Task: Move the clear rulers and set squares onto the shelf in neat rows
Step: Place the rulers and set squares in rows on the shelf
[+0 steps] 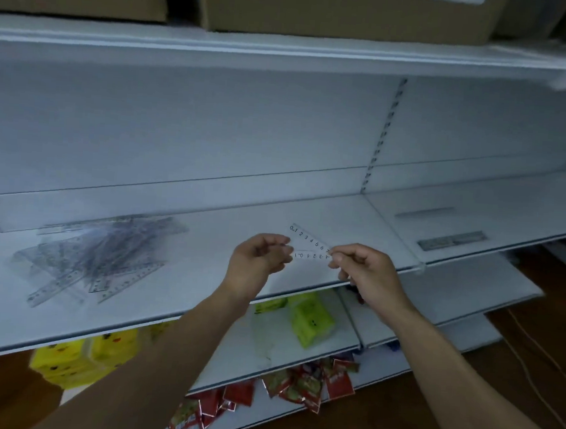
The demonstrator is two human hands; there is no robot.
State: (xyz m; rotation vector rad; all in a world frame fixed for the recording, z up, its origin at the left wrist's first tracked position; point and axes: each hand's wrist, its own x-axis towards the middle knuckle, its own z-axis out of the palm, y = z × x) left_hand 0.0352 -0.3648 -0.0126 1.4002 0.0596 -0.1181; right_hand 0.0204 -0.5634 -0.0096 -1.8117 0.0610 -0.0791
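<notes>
A small clear set square [309,245] with black numbers hangs just above the white shelf [176,310]. My left hand [259,262] pinches its left end and my right hand [361,269] pinches its right corner. A loose heap of clear rulers and set squares [97,252] lies on the shelf's left part. On the adjoining shelf section to the right, two clear rulers lie flat, one near the front [452,240] and one further back [424,212].
Cardboard boxes [347,9] stand on the shelf above. Lower shelves hold yellow packs [77,361], green packs [308,318] and red sachets [307,385]. A slotted upright [380,137] divides the back panel. The floor at the right is brown wood.
</notes>
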